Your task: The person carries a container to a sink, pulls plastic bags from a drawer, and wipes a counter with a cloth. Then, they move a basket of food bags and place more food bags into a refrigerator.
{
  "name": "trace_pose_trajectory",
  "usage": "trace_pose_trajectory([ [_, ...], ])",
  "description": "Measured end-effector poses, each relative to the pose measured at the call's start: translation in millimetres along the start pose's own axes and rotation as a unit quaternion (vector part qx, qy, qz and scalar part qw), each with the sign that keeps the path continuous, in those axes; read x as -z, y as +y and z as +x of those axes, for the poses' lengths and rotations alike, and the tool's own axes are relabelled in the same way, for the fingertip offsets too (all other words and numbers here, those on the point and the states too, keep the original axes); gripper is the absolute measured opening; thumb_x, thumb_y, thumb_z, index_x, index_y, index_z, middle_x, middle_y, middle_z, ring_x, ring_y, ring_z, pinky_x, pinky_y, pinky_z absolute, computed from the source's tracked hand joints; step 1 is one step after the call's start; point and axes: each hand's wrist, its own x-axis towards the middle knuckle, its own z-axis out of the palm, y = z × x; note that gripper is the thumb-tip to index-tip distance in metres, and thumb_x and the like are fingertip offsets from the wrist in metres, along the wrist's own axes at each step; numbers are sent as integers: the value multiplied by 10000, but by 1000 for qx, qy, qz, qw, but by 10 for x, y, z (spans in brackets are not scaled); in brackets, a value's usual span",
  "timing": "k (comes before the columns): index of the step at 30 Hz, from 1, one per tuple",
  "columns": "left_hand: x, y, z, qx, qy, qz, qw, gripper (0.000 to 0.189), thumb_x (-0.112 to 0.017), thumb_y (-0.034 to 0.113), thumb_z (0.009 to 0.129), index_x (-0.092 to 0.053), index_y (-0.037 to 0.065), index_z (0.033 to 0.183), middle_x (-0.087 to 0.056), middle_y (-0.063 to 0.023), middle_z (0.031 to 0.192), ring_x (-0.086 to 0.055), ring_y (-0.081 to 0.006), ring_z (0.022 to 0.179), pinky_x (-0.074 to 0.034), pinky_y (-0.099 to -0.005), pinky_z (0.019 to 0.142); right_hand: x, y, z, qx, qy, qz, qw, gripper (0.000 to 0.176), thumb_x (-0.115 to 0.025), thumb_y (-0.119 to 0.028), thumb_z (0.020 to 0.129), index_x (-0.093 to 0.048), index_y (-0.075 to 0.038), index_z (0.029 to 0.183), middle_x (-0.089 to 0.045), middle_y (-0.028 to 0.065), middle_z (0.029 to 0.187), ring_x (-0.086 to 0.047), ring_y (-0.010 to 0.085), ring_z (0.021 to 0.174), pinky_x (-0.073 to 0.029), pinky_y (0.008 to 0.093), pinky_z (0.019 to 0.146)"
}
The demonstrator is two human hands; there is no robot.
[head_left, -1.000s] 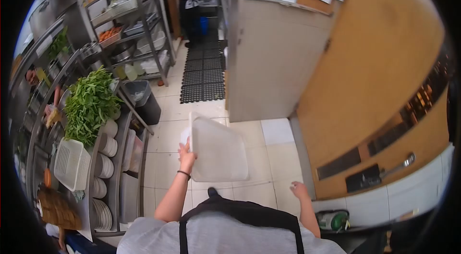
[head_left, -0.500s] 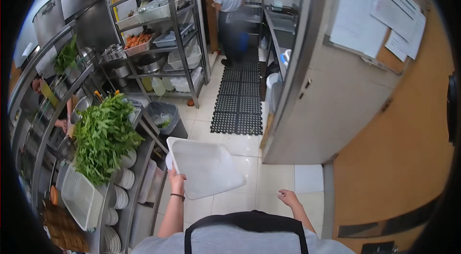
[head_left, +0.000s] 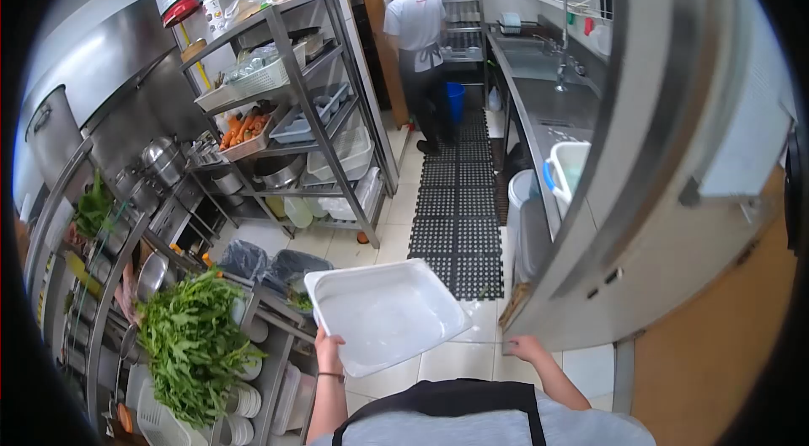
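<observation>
My left hand (head_left: 329, 351) grips a white plastic tub (head_left: 379, 311) by its left edge, fingers wrapped around the rim. The tub is tilted so its bare inside faces up towards me. Out to the right, my right hand (head_left: 524, 348) holds nothing, its fingers loosely stretched to the left. In this view that hand overlaps the foot of the pale door panel (head_left: 590, 303). To the left of the tub, a big bunch of leafy greens (head_left: 190, 345) lies on the steel counter beside stacked white plates (head_left: 244, 400).
A person (head_left: 418, 41) stands farther up the aisle on a black rubber mat (head_left: 458, 218). Steel shelving (head_left: 324, 117) with carrots (head_left: 247, 127) and containers is on the left, above lined bins (head_left: 291, 269). A sink counter (head_left: 539, 121) with a white bucket (head_left: 570, 168) lines the right.
My view has shifted forward, nearer the aisle, and the sink now shows past the door edge. The tub stays in my left hand, its inside turned more towards me.
</observation>
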Motion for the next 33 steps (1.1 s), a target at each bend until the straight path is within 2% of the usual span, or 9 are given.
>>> trace_pose_trajectory([
  [5,-151,182,707,13,61,-78,995,667,-390,-76,482,-491,-7,1138,-557,-106,1034,-537,-260,951,-455,-288,744,617,-717,1378,69,46,34,996,325,-608,-261,737,-619,-77,1005,-606,155,984,-569,300,918,-453,366,808],
  [6,-120,151,1014,12,58,-77,995,669,-388,-76,484,-485,-9,1142,-553,-110,1043,-531,-264,959,-452,-293,757,741,-874,1597,70,62,35,995,309,-599,-254,747,-623,-68,992,-593,163,1020,-548,308,971,-436,371,847],
  [11,-326,232,2374,25,53,-71,996,653,-384,-75,496,-478,-15,1140,-542,-121,1056,-513,-276,981,-445,-308,784,1035,-1173,2594,28,97,73,992,318,-606,-247,755,-611,-70,1019,-579,133,1055,-545,293,972,-443,369,833],
  [15,-1131,464,3425,64,-9,-114,991,641,-386,-83,507,-475,-9,1137,-541,-128,1048,-518,-279,967,-447,-318,778,1577,-1488,2891,5,91,71,993,313,-618,-215,748,-605,-70,1025,-580,128,1037,-559,284,936,-450,369,808],
  [17,-1592,473,3937,77,-18,-116,990,639,-390,-88,510,-471,-6,1138,-539,-136,1049,-521,-286,972,-450,-328,791,1884,-1547,3003,-15,135,140,981,314,-620,-203,745,-602,-61,1025,-589,132,1004,-572,289,899,-454,369,793],
  [18,-1855,529,4131,75,-22,-117,990,639,-390,-88,510,-471,-6,1138,-539,-136,1049,-521,-286,972,-450,-328,791,1967,-1471,3094,16,191,107,976,292,-631,-163,731,-608,-55,1001,-598,142,924,-583,286,830,-462,340,741],
  [27,-4259,895,5596,80,-213,-173,958,679,-385,-95,536,-380,-16,1210,-528,-162,1073,-523,-316,991,-486,-370,814,3337,-1264,3709,-2,301,134,944,270,-607,-130,744,-592,-36,997,-590,155,976,-557,315,926,-438,360,809],
  [30,-5085,926,5942,68,-252,-157,953,654,-373,-100,565,-382,-5,1212,-505,-169,1119,-527,-322,1006,-468,-406,857,3648,-1146,3936,2,341,156,927,283,-602,-107,748,-579,-22,1016,-586,158,992,-551,322,945,-432,357,821],
  [33,-5895,1087,6109,-9,-264,-164,950,692,-371,-101,556,-380,-1,1240,-510,-159,1124,-511,-292,1025,-452,-342,855,3899,-1037,4146,-15,346,178,921,288,-601,-96,746,-576,-22,1023,-586,156,999,-551,323,947,-430,361,826],
])
